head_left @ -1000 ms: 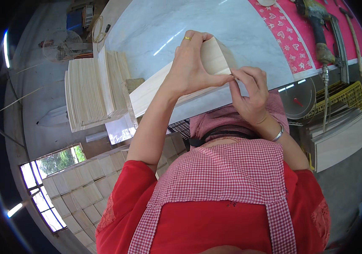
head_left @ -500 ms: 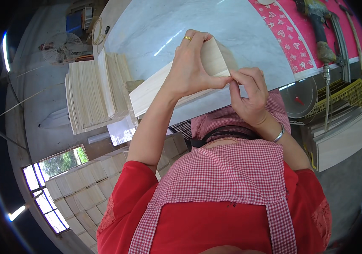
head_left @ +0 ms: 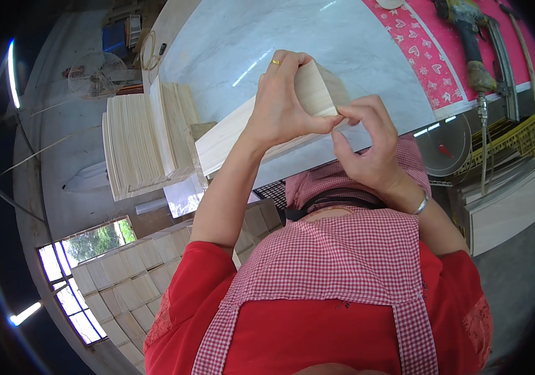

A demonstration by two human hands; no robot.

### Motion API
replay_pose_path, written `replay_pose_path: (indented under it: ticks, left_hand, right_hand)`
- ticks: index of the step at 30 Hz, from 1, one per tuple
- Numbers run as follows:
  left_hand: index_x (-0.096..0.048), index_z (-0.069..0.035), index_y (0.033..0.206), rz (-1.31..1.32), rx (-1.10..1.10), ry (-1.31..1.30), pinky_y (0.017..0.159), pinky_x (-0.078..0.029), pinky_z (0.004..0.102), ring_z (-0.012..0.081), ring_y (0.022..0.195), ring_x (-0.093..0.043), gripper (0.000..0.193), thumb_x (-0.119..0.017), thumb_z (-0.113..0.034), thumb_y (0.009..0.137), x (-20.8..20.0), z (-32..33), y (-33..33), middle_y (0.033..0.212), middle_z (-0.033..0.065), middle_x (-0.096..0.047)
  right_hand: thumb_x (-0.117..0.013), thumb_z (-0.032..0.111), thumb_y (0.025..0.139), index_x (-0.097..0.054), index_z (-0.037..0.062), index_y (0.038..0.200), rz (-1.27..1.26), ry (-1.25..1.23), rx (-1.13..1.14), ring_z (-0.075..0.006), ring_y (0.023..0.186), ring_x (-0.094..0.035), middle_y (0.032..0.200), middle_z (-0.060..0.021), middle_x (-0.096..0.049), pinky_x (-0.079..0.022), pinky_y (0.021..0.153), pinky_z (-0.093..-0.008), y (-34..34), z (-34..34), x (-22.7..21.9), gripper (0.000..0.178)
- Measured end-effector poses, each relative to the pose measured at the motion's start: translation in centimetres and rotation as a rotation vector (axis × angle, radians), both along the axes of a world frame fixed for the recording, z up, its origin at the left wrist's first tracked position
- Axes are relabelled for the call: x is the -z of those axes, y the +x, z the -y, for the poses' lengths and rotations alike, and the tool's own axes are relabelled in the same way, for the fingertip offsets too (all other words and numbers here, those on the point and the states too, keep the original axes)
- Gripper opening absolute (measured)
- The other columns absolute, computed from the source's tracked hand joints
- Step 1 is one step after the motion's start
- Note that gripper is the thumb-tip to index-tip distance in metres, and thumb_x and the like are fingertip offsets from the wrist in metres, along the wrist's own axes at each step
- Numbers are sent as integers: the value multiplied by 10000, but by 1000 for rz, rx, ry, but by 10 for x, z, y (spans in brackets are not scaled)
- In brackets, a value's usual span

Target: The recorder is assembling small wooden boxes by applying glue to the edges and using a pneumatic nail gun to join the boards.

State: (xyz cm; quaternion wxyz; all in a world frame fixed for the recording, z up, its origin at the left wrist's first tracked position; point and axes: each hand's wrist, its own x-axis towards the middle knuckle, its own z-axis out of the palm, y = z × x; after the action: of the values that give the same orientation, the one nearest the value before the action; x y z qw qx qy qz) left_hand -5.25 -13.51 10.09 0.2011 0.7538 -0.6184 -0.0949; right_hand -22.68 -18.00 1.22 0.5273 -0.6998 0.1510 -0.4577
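A long, pale wooden box-like piece [head_left: 227, 140] lies slantwise on the marbled white worktop [head_left: 211, 37]. My left hand [head_left: 282, 103], with a ring on one finger, is closed around its right end. The fingers hook over the far edge and the thumb presses at the near corner. At that same corner is my right hand [head_left: 373, 147], its index fingertip against the wood beside my left thumb. Its own thumb stands apart from the index finger, and I see nothing held between them. The underside of the piece is hidden.
Left of the worktop stands a stack of thin wooden boards [head_left: 133, 144]. At the right are a pneumatic gun [head_left: 470, 50] on pink cloth, a yellow crate [head_left: 533, 137] and more boards [head_left: 511, 209]. Stacked wooden pieces [head_left: 123, 287] fill the lower left, and a fan [head_left: 97, 75] stands behind.
My right thumb has come away from the corner and dropped lower, opening the pinch with the index finger. My left hand keeps its hold; the wooden piece has barely shifted.
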Motion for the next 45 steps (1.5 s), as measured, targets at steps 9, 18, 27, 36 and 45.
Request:
replay_pose_path:
  ticks: [9, 18, 27, 36, 45]
  left_hand:
    - [-523, 8, 1151, -1, 7, 22, 872, -486, 393, 305, 995, -557, 822, -889, -297, 481, -1, 0, 0, 1086, 147, -526]
    - [-520, -7, 1177, -3, -19, 38, 881, -459, 409, 323, 1020, -540, 849, -880, -331, 480, -1, -3, -1, 1116, 152, -520]
    - [-513, -4, 1179, 12, -24, 56, 900, -469, 408, 324, 1037, -539, 856, -880, -328, 477, -5, -4, -2, 1135, 158, -510]
    - [-511, -7, 1181, -10, -40, 77, 907, -468, 408, 318, 1039, -538, 858, -880, -323, 474, -6, -4, -3, 1130, 156, -507]
    - [-514, -16, 1183, -4, -35, 80, 907, -471, 405, 317, 1042, -538, 854, -879, -319, 472, -5, -5, -1, 1130, 153, -503]
  right_hand:
    - [-700, 162, 785, -424, -54, 1380, 31, -30, -230, -410, 1249, -498, 1340, -259, -508, -418, 1042, -430, 15, 36, -13, 691]
    - [-627, 261, 926, -588, -33, 1248, -9, 169, -325, -242, 1019, -598, 1155, -181, -622, -471, 902, -316, 37, 79, -3, 437]
    - [-555, 439, 986, -726, -7, 1014, -119, 557, -782, -76, 839, -555, 891, 2, -665, -465, 759, -252, 79, 98, 27, 478]
    - [-574, 420, 976, -731, 0, 999, -64, 671, -802, -72, 793, -558, 867, 3, -663, -462, 720, -239, 82, 90, 32, 449]
    - [-582, 390, 977, -731, 3, 982, -14, 696, -768, -65, 788, -564, 862, 3, -666, -465, 697, -236, 85, 85, 35, 415]
